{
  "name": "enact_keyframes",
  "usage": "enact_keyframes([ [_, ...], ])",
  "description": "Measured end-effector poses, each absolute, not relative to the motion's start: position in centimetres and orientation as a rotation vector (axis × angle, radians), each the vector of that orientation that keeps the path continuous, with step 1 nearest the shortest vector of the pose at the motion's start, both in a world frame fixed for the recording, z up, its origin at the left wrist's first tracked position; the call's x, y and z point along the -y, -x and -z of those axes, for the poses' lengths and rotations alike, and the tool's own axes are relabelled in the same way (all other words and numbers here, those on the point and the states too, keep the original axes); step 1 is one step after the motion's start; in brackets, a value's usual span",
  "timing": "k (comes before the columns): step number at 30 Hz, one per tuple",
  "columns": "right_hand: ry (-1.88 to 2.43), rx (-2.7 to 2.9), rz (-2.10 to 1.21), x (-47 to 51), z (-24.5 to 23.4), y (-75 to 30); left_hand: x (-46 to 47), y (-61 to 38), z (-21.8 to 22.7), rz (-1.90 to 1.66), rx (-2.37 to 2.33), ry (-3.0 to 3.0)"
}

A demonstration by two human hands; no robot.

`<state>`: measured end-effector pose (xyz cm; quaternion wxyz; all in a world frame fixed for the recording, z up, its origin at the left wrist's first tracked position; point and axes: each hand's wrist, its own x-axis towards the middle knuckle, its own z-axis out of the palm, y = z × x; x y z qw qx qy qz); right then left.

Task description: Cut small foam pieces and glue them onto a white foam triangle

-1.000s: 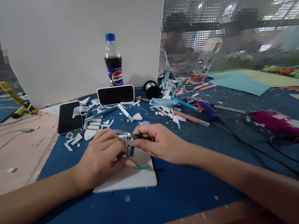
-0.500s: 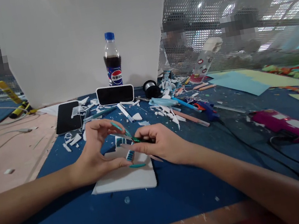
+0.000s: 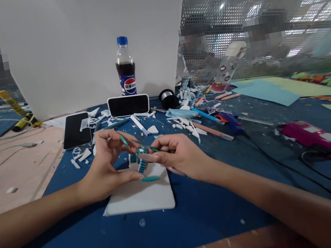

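Observation:
My left hand (image 3: 106,168) curves around a small white model with teal stripes (image 3: 141,165), its thumb at the lower end and its fingers at the upper end. From the right, my right hand (image 3: 183,153) meets it with thumb and forefinger pinched together. Whatever sits in that pinch is too small and hidden to name. Both hands have long teal or green nails, some pale. Beneath them a white foam slab (image 3: 143,198) lies on the blue mat (image 3: 197,229).
Behind my hands stand a phone (image 3: 129,105) and a cola bottle (image 3: 126,69). Another phone (image 3: 76,131) lies left. White scraps (image 3: 185,127), a wire spool (image 3: 168,98), a blue glue gun (image 3: 231,121) and a magenta device (image 3: 318,139) with a black cord are to the right.
The fingertips of both hands have shifted slightly upward and closer together over the striped model. The model has moved up a little; the slab stays put.

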<state>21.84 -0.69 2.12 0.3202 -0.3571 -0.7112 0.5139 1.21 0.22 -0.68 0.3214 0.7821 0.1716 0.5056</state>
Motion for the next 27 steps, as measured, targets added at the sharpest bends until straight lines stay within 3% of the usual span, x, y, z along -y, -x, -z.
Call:
enact_keyframes([
  [12,0.991,1.824,-1.522,0.4,-2.1,-21.7,-0.3,-1.3,0.7,-1.378,-0.502,-2.097],
  [24,1.179,1.941,-0.927,-2.0,-3.8,-25.4,0.1,-0.9,0.9,-1.176,-0.609,-2.432],
  [27,1.295,2.174,-0.565,-3.3,-3.9,-27.1,0.1,-0.8,0.9,-1.109,-0.714,-2.475],
])
